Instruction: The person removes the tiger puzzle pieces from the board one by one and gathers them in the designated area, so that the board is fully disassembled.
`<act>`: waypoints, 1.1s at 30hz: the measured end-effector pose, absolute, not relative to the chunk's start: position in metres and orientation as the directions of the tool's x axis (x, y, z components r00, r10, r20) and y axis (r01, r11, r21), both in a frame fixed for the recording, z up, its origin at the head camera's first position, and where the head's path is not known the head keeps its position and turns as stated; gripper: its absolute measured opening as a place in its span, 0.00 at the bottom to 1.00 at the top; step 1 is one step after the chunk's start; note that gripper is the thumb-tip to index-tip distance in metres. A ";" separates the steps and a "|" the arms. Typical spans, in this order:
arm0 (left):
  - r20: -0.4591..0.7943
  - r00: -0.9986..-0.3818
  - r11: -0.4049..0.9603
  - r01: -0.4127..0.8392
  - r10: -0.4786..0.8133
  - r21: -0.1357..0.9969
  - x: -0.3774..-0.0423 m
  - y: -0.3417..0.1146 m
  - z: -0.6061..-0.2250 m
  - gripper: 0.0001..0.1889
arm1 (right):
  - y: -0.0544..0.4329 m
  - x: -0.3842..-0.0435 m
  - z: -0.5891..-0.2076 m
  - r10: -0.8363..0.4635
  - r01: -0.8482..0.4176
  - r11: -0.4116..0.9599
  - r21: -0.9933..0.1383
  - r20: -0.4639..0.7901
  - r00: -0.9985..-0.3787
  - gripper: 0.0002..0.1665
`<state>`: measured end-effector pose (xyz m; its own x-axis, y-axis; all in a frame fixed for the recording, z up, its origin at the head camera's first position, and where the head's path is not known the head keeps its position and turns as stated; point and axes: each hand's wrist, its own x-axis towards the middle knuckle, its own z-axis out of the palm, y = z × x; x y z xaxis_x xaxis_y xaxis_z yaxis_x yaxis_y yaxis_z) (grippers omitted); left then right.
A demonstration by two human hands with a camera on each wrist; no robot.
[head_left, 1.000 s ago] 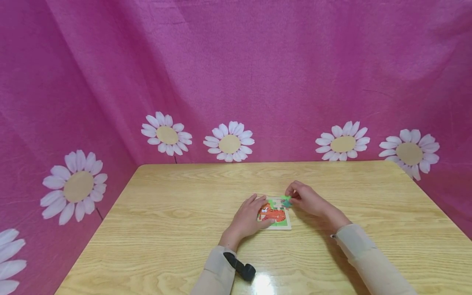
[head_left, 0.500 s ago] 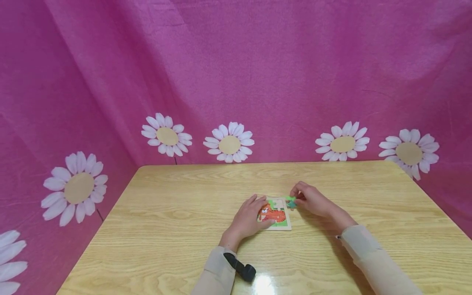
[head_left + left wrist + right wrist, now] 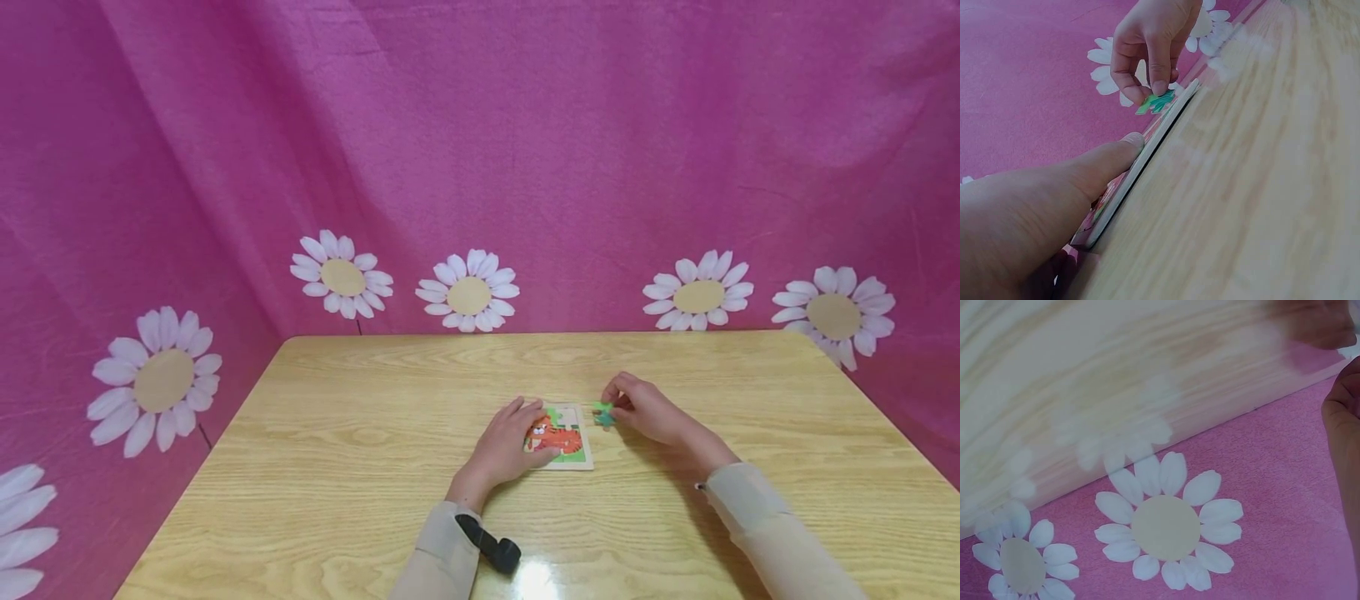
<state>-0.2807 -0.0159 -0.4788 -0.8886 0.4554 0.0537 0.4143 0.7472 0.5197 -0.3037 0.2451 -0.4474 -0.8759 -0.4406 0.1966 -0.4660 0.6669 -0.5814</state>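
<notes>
A small square jigsaw puzzle point(image 3: 557, 439) with an orange tiger picture lies on the table in a pale wooden frame. Bare wood shows at its upper right. My left hand point(image 3: 502, 442) rests across its left side and hides part of it, the thumb point(image 3: 1110, 164) lying straight over the picture. Just beyond the puzzle's right edge, my right hand point(image 3: 647, 408) pinches a green jigsaw piece point(image 3: 602, 415) between thumb and fingers. The left wrist view shows this piece point(image 3: 1155, 104) in the fingertips. In the right wrist view only part of the right hand point(image 3: 1345, 406) appears.
The wood-grained table point(image 3: 360, 450) extends around both hands. Behind it and to the left hangs a magenta cloth point(image 3: 525, 167) with white daisies. A black strap point(image 3: 487, 543) is on the left sleeve.
My right hand has moved to the right with the green jigsaw piece, off the puzzle's upper right corner, baring the wood there. The left hand stays put.
</notes>
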 end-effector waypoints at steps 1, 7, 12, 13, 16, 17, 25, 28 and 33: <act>0.050 -0.889 0.748 0.413 0.456 0.519 -0.280 -0.016 -0.478 0.35 | 0.246 -0.304 -0.447 -0.443 -0.469 0.666 -0.579 0.198 -0.874 0.06; 0.059 -0.884 0.745 0.425 0.464 0.514 -0.280 -0.016 -0.478 0.35 | 0.253 -0.303 -0.449 -0.441 -0.482 0.675 -0.559 0.218 -0.871 0.07; 0.074 -0.880 0.741 0.438 0.469 0.509 -0.281 -0.016 -0.479 0.34 | 0.258 -0.303 -0.450 -0.431 -0.473 0.680 -0.561 0.217 -0.876 0.08; 0.073 -0.881 0.740 0.435 0.468 0.513 -0.281 -0.016 -0.479 0.35 | 0.259 -0.303 -0.451 -0.429 -0.470 0.681 -0.561 0.214 -0.877 0.08; 0.073 -0.883 0.738 0.431 0.464 0.520 -0.281 -0.016 -0.479 0.35 | 0.260 -0.303 -0.451 -0.425 -0.463 0.685 -0.562 0.209 -0.881 0.08; 0.073 -0.882 0.736 0.431 0.465 0.523 -0.281 -0.016 -0.479 0.35 | 0.261 -0.303 -0.451 -0.427 -0.466 0.684 -0.561 0.210 -0.879 0.08; 0.077 -0.882 0.740 0.435 0.465 0.513 -0.280 -0.017 -0.478 0.35 | 0.260 -0.304 -0.450 -0.433 -0.472 0.689 -0.549 0.210 -0.876 0.08; 0.075 -0.883 0.743 0.434 0.464 0.509 -0.280 -0.018 -0.478 0.35 | 0.260 -0.305 -0.451 -0.433 -0.473 0.695 -0.541 0.210 -0.877 0.08; 0.077 -0.881 0.746 0.438 0.466 0.502 -0.280 -0.017 -0.478 0.35 | 0.261 -0.306 -0.452 -0.434 -0.466 0.701 -0.540 0.196 -0.879 0.08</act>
<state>-0.2802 -0.0169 -0.4782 -0.8815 0.4659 0.0769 0.4380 0.7458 0.5019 -0.3060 0.2609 -0.4525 -0.8795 -0.4336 0.1962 -0.4660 0.7005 -0.5405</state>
